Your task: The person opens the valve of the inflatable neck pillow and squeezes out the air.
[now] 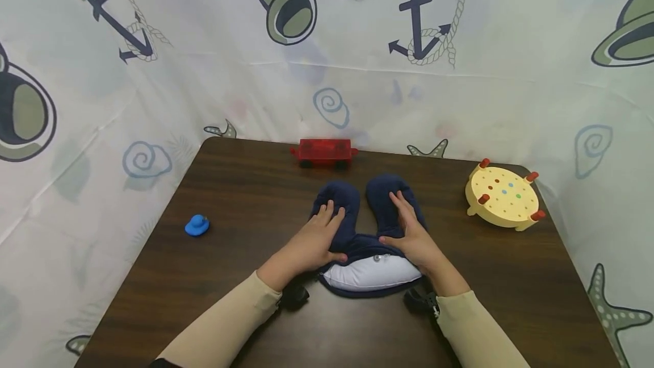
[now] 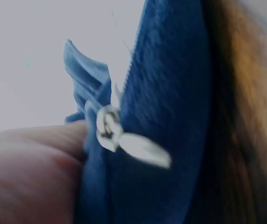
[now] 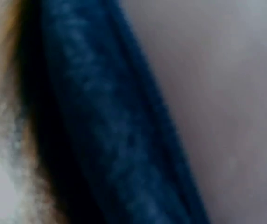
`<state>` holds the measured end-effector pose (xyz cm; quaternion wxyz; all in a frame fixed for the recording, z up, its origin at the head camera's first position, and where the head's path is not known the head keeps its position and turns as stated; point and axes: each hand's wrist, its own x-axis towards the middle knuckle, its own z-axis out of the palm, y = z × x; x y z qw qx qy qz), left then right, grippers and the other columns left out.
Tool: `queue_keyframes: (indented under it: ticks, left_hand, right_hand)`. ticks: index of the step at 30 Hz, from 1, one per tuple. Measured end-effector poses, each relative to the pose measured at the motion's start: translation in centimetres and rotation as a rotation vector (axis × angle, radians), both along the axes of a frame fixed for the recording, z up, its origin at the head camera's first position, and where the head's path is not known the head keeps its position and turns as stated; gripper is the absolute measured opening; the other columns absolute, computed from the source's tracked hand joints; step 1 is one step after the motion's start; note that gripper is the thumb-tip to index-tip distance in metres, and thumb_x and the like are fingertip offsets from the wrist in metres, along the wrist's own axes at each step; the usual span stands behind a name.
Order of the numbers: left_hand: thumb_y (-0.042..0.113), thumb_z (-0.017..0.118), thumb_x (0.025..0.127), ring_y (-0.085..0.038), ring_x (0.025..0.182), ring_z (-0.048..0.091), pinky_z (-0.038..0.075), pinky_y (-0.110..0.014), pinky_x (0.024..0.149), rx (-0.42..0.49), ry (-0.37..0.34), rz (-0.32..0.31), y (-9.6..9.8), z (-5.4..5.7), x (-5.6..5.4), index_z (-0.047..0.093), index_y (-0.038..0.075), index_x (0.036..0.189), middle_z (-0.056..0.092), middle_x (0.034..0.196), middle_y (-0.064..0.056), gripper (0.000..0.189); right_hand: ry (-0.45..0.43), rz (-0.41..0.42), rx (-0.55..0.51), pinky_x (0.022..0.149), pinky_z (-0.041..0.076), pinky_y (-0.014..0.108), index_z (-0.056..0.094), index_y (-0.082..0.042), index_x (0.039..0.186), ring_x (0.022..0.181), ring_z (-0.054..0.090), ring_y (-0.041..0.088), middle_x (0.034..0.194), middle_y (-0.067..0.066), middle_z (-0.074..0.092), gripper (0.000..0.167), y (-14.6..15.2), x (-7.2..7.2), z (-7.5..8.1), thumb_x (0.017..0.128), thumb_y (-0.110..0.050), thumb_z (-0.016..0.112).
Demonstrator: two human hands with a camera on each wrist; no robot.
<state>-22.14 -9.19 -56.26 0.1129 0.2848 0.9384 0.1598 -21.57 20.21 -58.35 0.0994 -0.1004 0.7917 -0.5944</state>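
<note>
A navy U-shaped neck pillow (image 1: pixel 380 195) lies on the table with its two arms pointing away from me. Along its near curve the zipped cover gapes, and white inner filling (image 1: pixel 373 273) bulges out. My left hand (image 1: pixel 315 246) rests on the left arm of the pillow, fingers spread, thumb near the gap. On the right arm lies my right hand (image 1: pixel 418 243), its fingers stretched out and thumb toward the middle. A pale zipper pull (image 2: pixel 145 149) hangs from the cover's left end in the left wrist view. The right wrist view is blurred navy fabric beside white filling.
A red toy cart (image 1: pixel 325 152) stands at the table's far edge. At the left lies a small blue hat-shaped toy (image 1: pixel 196 225). A round yellow toy (image 1: pixel 503 195) with red-tipped pegs sits at the right edge of the brown table (image 1: pixel 245 197). Patterned cloth hangs behind.
</note>
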Motion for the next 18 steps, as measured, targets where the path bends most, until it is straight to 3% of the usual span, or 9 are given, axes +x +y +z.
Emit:
queue_keyframes:
  ticks: [5, 10, 15, 18]
  left_hand:
    - [0.061, 0.081, 0.092, -0.045, 0.167, 0.023, 0.032, -0.054, 0.133, -0.072, 0.078, 0.013, 0.6, 0.7, 0.1, 0.027, 0.01, 0.174, 0.015, 0.18, -0.027, 0.11]
    - [0.06, 0.08, 0.094, -0.043, 0.166, 0.03, 0.034, -0.054, 0.132, -0.086, 0.087, 0.0, 0.9, 1.5, -0.1, 0.037, 0.011, 0.171, 0.024, 0.178, -0.027, 0.101]
    - [0.062, 0.08, 0.093, -0.042, 0.168, 0.022, 0.029, -0.056, 0.134, -0.031, -0.006, 0.005, 0.4, 1.7, -0.2, 0.032, 0.012, 0.173, 0.019, 0.181, -0.025, 0.106]
    - [0.063, 0.08, 0.093, -0.041, 0.17, 0.017, 0.026, -0.058, 0.135, 0.018, -0.074, 0.028, -0.2, 1.8, -0.1, 0.029, 0.013, 0.174, 0.015, 0.182, -0.022, 0.108]
  right_hand:
    - [0.049, -0.002, 0.038, 0.135, 0.01, 0.061, 0.016, -0.024, 0.177, 0.172, -0.006, 0.033, 0.185, 0.005, -0.012, 0.116, -0.1, -0.3, 0.4, 0.089, 0.012, 0.082]
    - [0.057, -0.01, 0.027, 0.135, 0.009, 0.063, 0.017, -0.022, 0.177, 0.172, -0.006, 0.035, 0.185, 0.005, -0.011, 0.113, 0.1, -0.5, 0.8, 0.09, 0.011, 0.082]
    - [-0.023, -0.038, -0.037, 0.137, 0.007, 0.059, 0.021, -0.021, 0.176, 0.173, -0.002, 0.031, 0.186, 0.0, -0.007, 0.106, 0.1, 0.0, 0.4, 0.093, 0.003, 0.083]
    - [-0.077, -0.078, -0.14, 0.139, 0.01, 0.05, 0.028, -0.016, 0.174, 0.173, 0.004, 0.025, 0.186, 0.0, 0.003, 0.093, 0.0, 0.7, 0.9, 0.098, -0.002, 0.08]
